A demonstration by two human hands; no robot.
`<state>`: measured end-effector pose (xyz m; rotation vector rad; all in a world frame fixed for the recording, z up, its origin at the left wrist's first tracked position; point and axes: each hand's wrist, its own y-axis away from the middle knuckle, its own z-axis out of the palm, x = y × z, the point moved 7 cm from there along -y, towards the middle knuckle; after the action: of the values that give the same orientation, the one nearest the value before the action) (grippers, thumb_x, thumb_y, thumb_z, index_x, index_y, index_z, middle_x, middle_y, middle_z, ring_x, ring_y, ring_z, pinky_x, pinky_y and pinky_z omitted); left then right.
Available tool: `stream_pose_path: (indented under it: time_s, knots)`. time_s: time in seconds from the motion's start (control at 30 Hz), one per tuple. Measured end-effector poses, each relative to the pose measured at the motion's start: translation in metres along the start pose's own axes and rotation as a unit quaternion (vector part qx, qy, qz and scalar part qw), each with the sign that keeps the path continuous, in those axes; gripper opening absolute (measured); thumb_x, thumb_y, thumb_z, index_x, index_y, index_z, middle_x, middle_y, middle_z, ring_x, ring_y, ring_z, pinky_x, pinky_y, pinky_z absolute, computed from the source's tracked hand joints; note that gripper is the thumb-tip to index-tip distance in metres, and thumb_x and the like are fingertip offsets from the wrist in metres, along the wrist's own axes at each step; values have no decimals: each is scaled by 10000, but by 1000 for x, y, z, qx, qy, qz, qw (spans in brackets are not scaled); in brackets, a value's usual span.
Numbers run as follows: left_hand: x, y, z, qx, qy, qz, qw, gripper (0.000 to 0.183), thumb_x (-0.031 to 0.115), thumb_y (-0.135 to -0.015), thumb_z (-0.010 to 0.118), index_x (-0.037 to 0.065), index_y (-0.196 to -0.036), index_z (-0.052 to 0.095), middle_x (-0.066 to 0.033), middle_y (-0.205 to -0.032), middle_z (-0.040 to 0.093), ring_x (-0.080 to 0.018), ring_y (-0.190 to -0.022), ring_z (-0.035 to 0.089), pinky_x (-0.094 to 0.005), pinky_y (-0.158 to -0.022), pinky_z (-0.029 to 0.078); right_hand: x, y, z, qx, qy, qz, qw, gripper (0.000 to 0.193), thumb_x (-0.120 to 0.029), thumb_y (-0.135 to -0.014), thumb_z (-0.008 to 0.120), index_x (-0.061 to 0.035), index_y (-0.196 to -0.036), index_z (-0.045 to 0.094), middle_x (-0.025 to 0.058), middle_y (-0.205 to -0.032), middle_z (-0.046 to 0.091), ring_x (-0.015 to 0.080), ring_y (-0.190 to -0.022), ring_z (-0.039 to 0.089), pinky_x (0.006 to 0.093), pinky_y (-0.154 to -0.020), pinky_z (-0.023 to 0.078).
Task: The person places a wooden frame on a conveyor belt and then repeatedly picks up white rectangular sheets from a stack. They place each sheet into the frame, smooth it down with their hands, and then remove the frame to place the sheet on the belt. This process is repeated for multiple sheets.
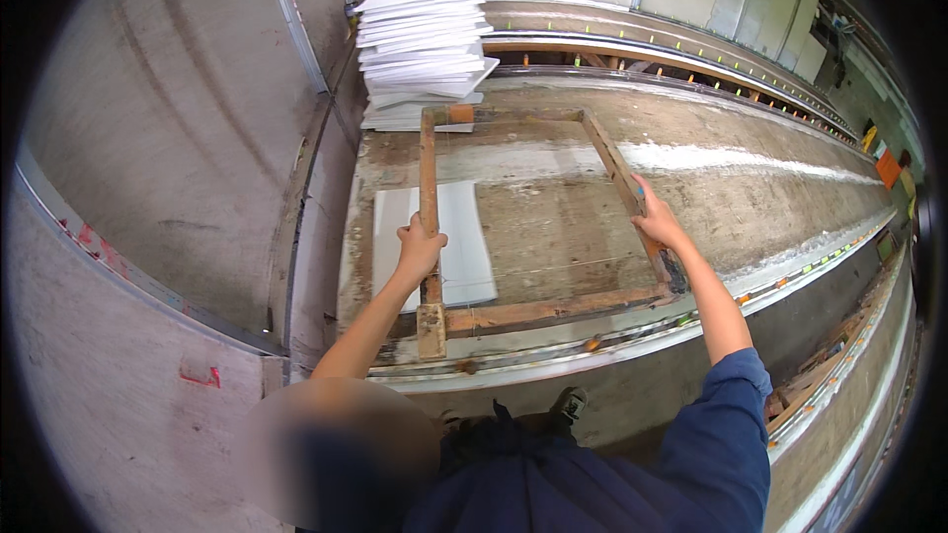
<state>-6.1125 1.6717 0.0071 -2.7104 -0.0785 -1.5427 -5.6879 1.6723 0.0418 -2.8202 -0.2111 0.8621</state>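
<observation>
Both hands on one rectangular wooden frame, positioned between them over the bench. Left hand: fingers curled closed around the left bar, nearer its near end than its far end. Right hand: gripping the right bar around its middle. Far bar lies beyond both hands, near bar on the person's side of them. Contact between frame and bench: cannot tell.

White sheet flat on the bench below the left hand, showing on either side of the left bar; well apart from the right hand. Uneven stack of white sheets beyond the left hand, past the frame's far left corner. Pegged rail runs along the bench edge, nearer the person than either hand.
</observation>
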Motion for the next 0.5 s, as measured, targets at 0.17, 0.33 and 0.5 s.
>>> stream_pose_path:
  time_s: [0.17, 0.33, 0.5]
  knots:
    - [15, -24, 108, -31, -58, -11, 998, 636, 250, -687, 616, -1, -1217, 368, -322, -1134, 360, -421, -1059, 367, -452, -935, 335, 113, 0, -30, -33, -32, 32, 998, 842, 4, -701, 634, -225, -1379, 192, 259, -1239, 449, 425, -1100, 461, 462, -911, 377]
    - [19, -25, 168, -2, -196, 0, 981, 691, 235, -697, 624, 18, -1282, 328, -285, -1179, 352, -423, -1100, 339, -461, -963, 292, 176, 10, -23, -2, 1, 28, 1000, 811, 30, -733, 579, -189, -1388, 155, 255, -1328, 339, 436, -1197, 344, 480, -996, 298]
    - [1, -22, 169, 52, -160, 43, 985, 698, 163, -703, 617, 2, -1301, 294, -255, -1200, 317, -404, -1114, 305, -457, -975, 259, 192, 8, -9, -8, -35, 65, 997, 777, 45, -762, 528, -166, -1394, 128, 274, -1316, 299, 449, -1197, 306, 507, -1001, 258]
